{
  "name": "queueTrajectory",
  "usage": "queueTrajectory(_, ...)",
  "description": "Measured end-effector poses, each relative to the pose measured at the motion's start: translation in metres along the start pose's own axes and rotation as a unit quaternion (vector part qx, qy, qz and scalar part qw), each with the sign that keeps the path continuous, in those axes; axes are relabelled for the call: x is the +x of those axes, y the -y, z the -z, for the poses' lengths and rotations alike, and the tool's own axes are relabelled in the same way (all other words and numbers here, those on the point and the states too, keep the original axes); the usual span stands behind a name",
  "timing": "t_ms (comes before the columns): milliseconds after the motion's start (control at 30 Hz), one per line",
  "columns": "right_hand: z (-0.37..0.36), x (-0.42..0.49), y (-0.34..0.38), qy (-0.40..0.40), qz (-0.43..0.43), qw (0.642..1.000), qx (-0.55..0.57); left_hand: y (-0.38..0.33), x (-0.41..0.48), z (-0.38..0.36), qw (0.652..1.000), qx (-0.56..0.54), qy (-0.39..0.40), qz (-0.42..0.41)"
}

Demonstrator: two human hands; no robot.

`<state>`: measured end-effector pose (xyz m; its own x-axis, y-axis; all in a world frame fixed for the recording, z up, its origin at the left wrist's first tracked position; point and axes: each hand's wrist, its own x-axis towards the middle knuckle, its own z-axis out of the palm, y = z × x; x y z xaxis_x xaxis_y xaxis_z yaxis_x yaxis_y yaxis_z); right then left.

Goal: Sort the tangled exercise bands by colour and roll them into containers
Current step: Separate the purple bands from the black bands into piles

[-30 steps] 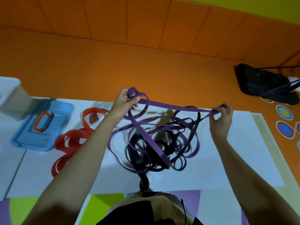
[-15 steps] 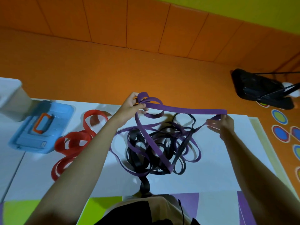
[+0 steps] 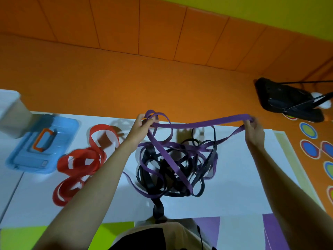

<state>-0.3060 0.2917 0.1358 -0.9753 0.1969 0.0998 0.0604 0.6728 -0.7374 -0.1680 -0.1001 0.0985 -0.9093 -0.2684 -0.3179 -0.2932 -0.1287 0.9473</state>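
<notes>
We see the purple band (image 3: pixel 198 124) stretched in a slightly sagging line between the two hands, lifted over the far edge of the table (image 3: pixel 243 177). From that line its other strands drop down into a tangle in the middle of the table. The left hand (image 3: pixel 139 126) has its fingers curled round a small bunch of purple loops, thumb closed over them, so it grips the band firmly. The right hand (image 3: pixel 255 131), near the far right corner, has its fingers bent round a fold of the same band where it turns back on itself, and one strand slants down from there into the pile. In that pile we find the purple loops laced through black bands (image 3: pixel 158 207), the two colours crossing over and under each other, and one black strand reaches to the near edge. The left forearm crosses the table between this heap and the red bands (image 3: pixel 81 152), which lie apart in their own loose coil toward the left side, one loop standing up at the far end. Beyond the red bands, at the far left corner, a blue box (image 3: pixel 23 159) with an orange handle (image 3: pixel 43 139) lies flat, and a white tub (image 3: pixel 10 112) stands just beside it at the left edge. Off the table we see an orange floor (image 3: pixel 126 78), with a black bag (image 3: pixel 288 100) to the far right and coloured dots (image 3: pixel 309 130) near it.
</notes>
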Motion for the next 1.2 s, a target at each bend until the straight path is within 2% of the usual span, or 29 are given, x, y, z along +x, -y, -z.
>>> queueTrajectory(200,-0.001,0.0,-0.032,0.065,-0.169,0.983,-0.018,0.005,0.002,-0.019,0.993,-0.113,0.019,0.023)
queueTrajectory(367,-0.004,0.011,-0.058,0.059,-0.202,0.977,-0.041,0.011,0.01,-0.038,0.987,-0.152,0.007,0.041)
queueTrajectory(533,-0.001,0.028,-0.08,0.108,-0.218,0.96,0.142,0.012,0.021,-0.067,0.993,-0.102,-0.024,0.052)
queueTrajectory(633,-0.003,0.038,-0.094,0.13,-0.23,0.948,0.175,0.015,0.028,-0.091,0.996,-0.067,-0.018,0.06)
queueTrajectory(700,-0.007,0.045,-0.108,0.147,-0.264,0.931,0.203,0.017,0.031,-0.109,0.993,-0.083,-0.024,0.081)
queueTrajectory(767,-0.009,0.048,-0.123,0.174,-0.319,0.918,0.161,0.017,0.03,-0.128,0.989,-0.111,-0.024,0.093)
queueTrajectory(800,-0.01,0.049,-0.128,0.198,-0.339,0.914,0.1,0.016,0.029,-0.136,0.986,-0.134,-0.016,0.095)
queueTrajectory(867,-0.015,0.047,-0.131,0.241,-0.293,0.925,-0.012,0.014,0.026,-0.153,0.982,-0.161,0.023,0.095)
queueTrajectory(900,-0.018,0.041,-0.126,0.247,-0.25,0.936,-0.019,0.014,0.025,-0.162,0.982,-0.159,0.045,0.096)
queueTrajectory(967,-0.022,0.017,-0.103,0.289,-0.185,0.934,0.104,0.014,0.022,-0.183,0.982,-0.133,0.078,0.112)
queueTrajectory(1033,-0.024,-0.015,-0.075,0.406,-0.144,0.866,0.253,0.01,0.016,-0.205,0.988,-0.053,0.112,0.095)
queueTrajectory(1067,-0.026,-0.028,-0.063,0.439,-0.14,0.834,0.303,0.009,0.014,-0.216,0.988,0.003,0.138,0.072)
queueTrajectory(1133,-0.033,-0.049,-0.052,0.417,-0.174,0.8,0.395,0.009,0.009,-0.23,0.968,0.127,0.215,0.022)
queueTrajectory(1200,-0.04,-0.064,-0.05,0.335,-0.219,0.792,0.46,0.012,0.005,-0.233,0.923,0.254,0.288,-0.037)
